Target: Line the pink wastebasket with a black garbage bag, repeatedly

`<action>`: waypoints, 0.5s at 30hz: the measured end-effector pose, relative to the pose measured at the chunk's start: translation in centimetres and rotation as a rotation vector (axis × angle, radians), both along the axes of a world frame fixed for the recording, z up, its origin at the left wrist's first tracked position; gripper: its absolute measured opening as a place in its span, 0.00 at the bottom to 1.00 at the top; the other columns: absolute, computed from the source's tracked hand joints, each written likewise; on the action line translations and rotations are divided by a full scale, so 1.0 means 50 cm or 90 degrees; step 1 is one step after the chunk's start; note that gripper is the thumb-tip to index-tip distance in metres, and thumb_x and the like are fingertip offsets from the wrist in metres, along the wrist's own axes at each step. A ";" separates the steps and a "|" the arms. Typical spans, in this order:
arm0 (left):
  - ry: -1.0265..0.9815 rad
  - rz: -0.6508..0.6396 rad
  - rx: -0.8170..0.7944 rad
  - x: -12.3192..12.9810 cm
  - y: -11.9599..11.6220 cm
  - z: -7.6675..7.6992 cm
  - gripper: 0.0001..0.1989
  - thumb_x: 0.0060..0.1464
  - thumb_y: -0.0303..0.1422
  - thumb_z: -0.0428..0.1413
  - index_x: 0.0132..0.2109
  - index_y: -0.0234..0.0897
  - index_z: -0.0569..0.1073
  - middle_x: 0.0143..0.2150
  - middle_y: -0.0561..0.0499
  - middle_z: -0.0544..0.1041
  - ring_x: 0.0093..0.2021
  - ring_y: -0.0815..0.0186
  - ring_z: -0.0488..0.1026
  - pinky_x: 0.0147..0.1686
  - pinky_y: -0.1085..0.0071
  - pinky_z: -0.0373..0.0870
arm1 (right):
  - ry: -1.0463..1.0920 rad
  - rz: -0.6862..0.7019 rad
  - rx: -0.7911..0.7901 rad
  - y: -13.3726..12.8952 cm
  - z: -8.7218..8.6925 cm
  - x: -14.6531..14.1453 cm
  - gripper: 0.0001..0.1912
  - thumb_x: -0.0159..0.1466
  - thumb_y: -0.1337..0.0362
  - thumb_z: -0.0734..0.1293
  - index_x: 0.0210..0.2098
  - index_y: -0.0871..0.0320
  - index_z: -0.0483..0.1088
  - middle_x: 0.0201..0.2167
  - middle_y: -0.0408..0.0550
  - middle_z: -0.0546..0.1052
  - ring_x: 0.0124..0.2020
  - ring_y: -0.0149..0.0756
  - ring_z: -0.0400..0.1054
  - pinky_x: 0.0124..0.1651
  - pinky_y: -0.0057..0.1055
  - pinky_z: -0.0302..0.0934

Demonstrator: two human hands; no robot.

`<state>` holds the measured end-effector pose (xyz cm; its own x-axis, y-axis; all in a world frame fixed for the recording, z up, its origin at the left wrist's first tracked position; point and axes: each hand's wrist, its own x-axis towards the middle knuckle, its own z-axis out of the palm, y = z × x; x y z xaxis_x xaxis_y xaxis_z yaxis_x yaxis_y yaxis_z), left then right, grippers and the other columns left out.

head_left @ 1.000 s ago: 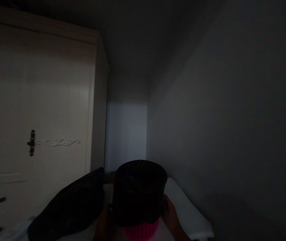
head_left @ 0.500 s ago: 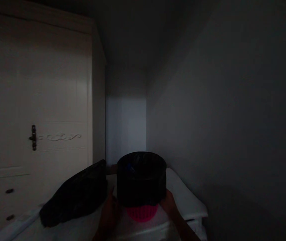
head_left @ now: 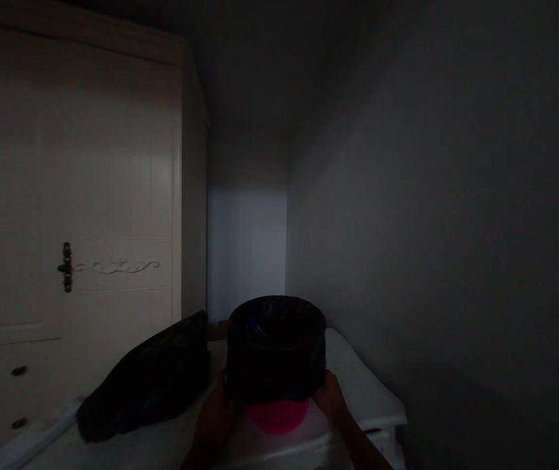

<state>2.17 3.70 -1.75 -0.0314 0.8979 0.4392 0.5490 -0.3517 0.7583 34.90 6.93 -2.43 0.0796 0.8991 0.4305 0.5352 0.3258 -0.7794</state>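
A pink slatted basket-like bin (head_left: 278, 418) stands on the white tabletop, lined with a black trash bag (head_left: 274, 375). The bag is folded down over its rim and covers most of the outside; something small and blue (head_left: 254, 324) shows inside. My left hand (head_left: 217, 408) is closed against the lower left side of the bag. On the right, my right hand (head_left: 329, 395) grips the bag's lower hem, its fingertips partly hidden. Left of the bin lies another dark plastic bag (head_left: 149, 378), bulky and slanting up toward the bin.
The white cabinet top (head_left: 372, 398) carries the bin and ends at a corner on the right. A white wardrobe (head_left: 113, 196) with a dark handle (head_left: 66, 267) rises at the left. A grey wall (head_left: 431, 228) runs along the right. The room is very dim.
My left hand has moved up and in against the bag's left side. My right hand, the bin and the other bag have hardly moved.
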 end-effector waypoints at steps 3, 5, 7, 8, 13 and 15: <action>0.017 0.014 -0.028 0.002 0.001 -0.002 0.34 0.61 0.47 0.47 0.69 0.35 0.61 0.59 0.36 0.80 0.58 0.48 0.79 0.56 0.55 0.74 | -0.015 0.004 0.006 0.003 -0.002 0.002 0.17 0.53 0.61 0.63 0.32 0.61 0.82 0.35 0.58 0.85 0.41 0.55 0.80 0.42 0.38 0.71; 0.030 0.024 -0.037 0.002 0.003 -0.004 0.34 0.61 0.47 0.47 0.69 0.34 0.60 0.57 0.36 0.81 0.57 0.48 0.79 0.55 0.55 0.74 | -0.021 0.008 0.007 0.005 -0.004 0.003 0.17 0.53 0.61 0.62 0.31 0.61 0.82 0.34 0.58 0.85 0.40 0.55 0.80 0.41 0.38 0.70; 0.036 0.018 -0.032 0.002 0.004 -0.002 0.34 0.61 0.46 0.47 0.69 0.34 0.60 0.57 0.36 0.81 0.57 0.48 0.79 0.55 0.56 0.73 | -0.020 0.010 0.003 0.005 -0.005 0.002 0.17 0.53 0.61 0.63 0.30 0.61 0.82 0.31 0.57 0.85 0.39 0.54 0.80 0.40 0.37 0.70; 0.037 0.013 -0.031 0.003 0.003 0.000 0.33 0.61 0.46 0.47 0.69 0.34 0.60 0.57 0.36 0.81 0.57 0.48 0.79 0.55 0.56 0.73 | -0.016 0.008 0.000 0.005 -0.005 0.001 0.16 0.53 0.61 0.63 0.30 0.61 0.82 0.31 0.57 0.85 0.39 0.54 0.80 0.40 0.37 0.70; 0.038 0.024 -0.062 0.011 -0.013 0.021 0.32 0.61 0.43 0.46 0.68 0.32 0.61 0.57 0.35 0.81 0.58 0.47 0.78 0.55 0.56 0.73 | 0.010 -0.001 -0.021 0.002 -0.002 -0.002 0.17 0.53 0.60 0.65 0.31 0.62 0.83 0.33 0.58 0.85 0.40 0.56 0.80 0.38 0.37 0.71; 0.032 0.022 -0.052 0.014 -0.018 0.025 0.31 0.61 0.44 0.47 0.67 0.35 0.63 0.56 0.36 0.81 0.58 0.48 0.78 0.55 0.58 0.73 | 0.018 0.003 -0.027 0.002 -0.001 -0.003 0.16 0.53 0.60 0.66 0.31 0.61 0.83 0.33 0.58 0.85 0.41 0.57 0.80 0.39 0.38 0.71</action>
<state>2.86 2.82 -0.49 -0.0424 0.9297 0.3659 0.5970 -0.2701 0.7554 34.76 7.03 -2.47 0.0866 0.9171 0.3891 0.5106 0.2945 -0.8078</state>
